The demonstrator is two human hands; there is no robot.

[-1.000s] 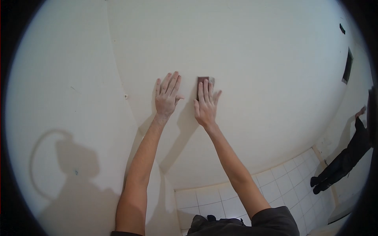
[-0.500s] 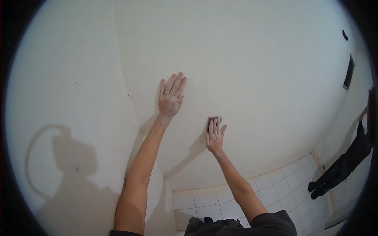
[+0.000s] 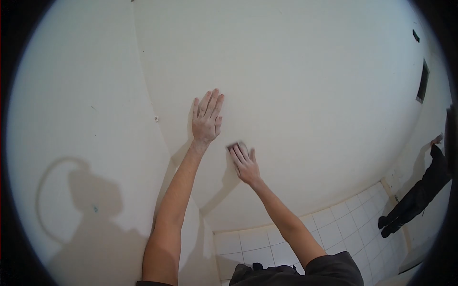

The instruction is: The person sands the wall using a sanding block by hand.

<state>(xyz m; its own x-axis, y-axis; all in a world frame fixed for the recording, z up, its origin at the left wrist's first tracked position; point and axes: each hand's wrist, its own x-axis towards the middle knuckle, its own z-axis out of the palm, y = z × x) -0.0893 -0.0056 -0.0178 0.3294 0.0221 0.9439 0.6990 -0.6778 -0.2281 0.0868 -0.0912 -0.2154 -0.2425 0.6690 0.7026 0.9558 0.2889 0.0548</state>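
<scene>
My left hand [image 3: 205,118] lies flat on the pale wall [image 3: 305,95], its fingers spread upward and nothing in it. Lower and to the right, my right hand [image 3: 245,164] presses a small dark brownish block [image 3: 232,147] against the same wall. The fingers lie over the block, and only its upper edge and left corner show. Slight motion blur softens this hand.
A side wall [image 3: 86,86] meets the front wall at a corner on the left. White floor tiles [image 3: 255,240] show below. At the far right another person [image 3: 420,195] in dark clothes reaches to a wall. Dark openings [image 3: 422,81] sit at upper right.
My right hand with the block has moved down the wall, first toward the right, then back to the left. My left hand stays flat on the wall, its thumb now closer to the fingers.
</scene>
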